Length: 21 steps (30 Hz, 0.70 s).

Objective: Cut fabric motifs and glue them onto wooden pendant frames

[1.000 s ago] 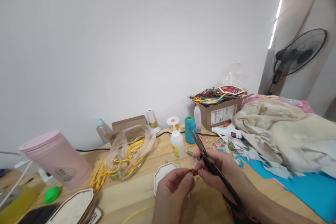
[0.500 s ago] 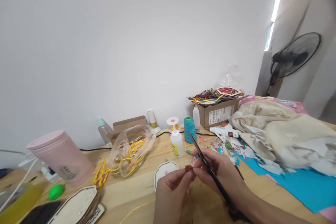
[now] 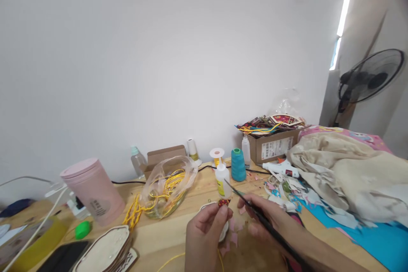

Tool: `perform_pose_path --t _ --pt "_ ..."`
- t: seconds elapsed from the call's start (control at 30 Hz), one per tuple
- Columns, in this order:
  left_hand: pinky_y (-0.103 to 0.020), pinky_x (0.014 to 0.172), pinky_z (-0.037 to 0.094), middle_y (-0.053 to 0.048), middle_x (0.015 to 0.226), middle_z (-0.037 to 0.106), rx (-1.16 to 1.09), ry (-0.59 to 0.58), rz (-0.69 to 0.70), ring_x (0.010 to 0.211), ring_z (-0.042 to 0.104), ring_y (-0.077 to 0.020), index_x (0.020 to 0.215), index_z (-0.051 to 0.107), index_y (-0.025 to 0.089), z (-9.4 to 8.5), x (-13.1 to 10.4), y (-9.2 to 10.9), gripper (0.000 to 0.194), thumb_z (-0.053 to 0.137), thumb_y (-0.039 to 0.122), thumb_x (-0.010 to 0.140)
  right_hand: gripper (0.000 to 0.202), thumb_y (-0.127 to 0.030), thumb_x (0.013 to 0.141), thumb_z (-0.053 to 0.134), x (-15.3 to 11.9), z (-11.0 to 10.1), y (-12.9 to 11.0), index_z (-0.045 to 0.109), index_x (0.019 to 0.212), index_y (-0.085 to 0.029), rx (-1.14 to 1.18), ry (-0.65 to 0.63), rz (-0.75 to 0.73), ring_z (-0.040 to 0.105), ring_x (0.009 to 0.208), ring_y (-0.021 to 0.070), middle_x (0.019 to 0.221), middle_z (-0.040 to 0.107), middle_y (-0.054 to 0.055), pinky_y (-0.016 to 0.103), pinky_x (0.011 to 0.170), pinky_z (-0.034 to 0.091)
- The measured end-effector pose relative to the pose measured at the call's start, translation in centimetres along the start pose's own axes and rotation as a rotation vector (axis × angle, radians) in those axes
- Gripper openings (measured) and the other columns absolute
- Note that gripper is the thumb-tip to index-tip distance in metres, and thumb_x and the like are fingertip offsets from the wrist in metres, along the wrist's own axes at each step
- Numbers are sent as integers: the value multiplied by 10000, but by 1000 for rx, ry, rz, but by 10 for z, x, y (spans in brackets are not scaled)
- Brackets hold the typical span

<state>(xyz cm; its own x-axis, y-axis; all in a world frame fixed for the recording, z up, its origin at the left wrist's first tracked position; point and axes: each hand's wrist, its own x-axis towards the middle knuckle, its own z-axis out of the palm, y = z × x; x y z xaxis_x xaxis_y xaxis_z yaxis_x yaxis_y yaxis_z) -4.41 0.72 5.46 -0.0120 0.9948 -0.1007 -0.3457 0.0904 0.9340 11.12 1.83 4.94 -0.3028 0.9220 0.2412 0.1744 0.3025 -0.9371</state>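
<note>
My left hand (image 3: 208,231) pinches a small red patterned piece (image 3: 224,202) between thumb and fingertips. To its right, my right hand (image 3: 264,216) is closed around a long, thin dark tool (image 3: 259,216) that slants up to the left, its tip near the white glue bottle (image 3: 222,178). The two hands are apart. Partly hidden behind my left hand lies a pale wooden plaque (image 3: 205,206) with a brown edge. Pink scraps (image 3: 234,238) are scattered on the wooden table between my hands.
Behind stand a teal thread cone (image 3: 238,165) and a filled cardboard box (image 3: 274,146). On the left are a pink container (image 3: 94,191), a bag of yellow cords (image 3: 172,182) and stacked plaques (image 3: 103,248). Cream cloth (image 3: 344,165) and blue sheets (image 3: 360,238) lie right.
The view has shifted, so objects appear lower and further right. My right hand has moved away from the red piece, which stays in my left hand. More pink scraps show between the hands.
</note>
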Motion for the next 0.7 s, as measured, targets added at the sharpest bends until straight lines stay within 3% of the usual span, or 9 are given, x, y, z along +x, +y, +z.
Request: perform_pose_path --t 0.1,0.2,0.43,0.7 --pt "-177 353 382 -10 534 630 18 64 27 427 542 -107 655 664 134 -1 -1 6 211 689 329 576 359 -316 621 652 -6 0 2 574 961 -234 -280 -20 -28 534 825 243 917 597 50 316 693 413" --pt "-198 383 415 -14 543 640 37 86 -21 448 553 -122 693 666 134 -1 -1 8 238 676 348 588 323 -332 599 670 -7 1 -1 588 897 -240 -447 -37 -10 537 772 239 845 601 41 315 660 405" --pt "-198 394 389 6 540 608 33 75 -103 428 532 -104 630 641 140 0 -2 0 216 680 346 579 142 -248 627 621 -3 3 -10 610 769 -246 -496 -14 -34 544 717 203 757 610 11 270 622 387" --pt "-197 410 376 -10 541 608 114 26 -48 447 504 -101 617 657 132 -2 2 -6 190 661 321 601 134 -313 647 620 -4 2 -9 594 758 -241 -581 -15 -25 528 677 196 747 603 10 269 578 367"
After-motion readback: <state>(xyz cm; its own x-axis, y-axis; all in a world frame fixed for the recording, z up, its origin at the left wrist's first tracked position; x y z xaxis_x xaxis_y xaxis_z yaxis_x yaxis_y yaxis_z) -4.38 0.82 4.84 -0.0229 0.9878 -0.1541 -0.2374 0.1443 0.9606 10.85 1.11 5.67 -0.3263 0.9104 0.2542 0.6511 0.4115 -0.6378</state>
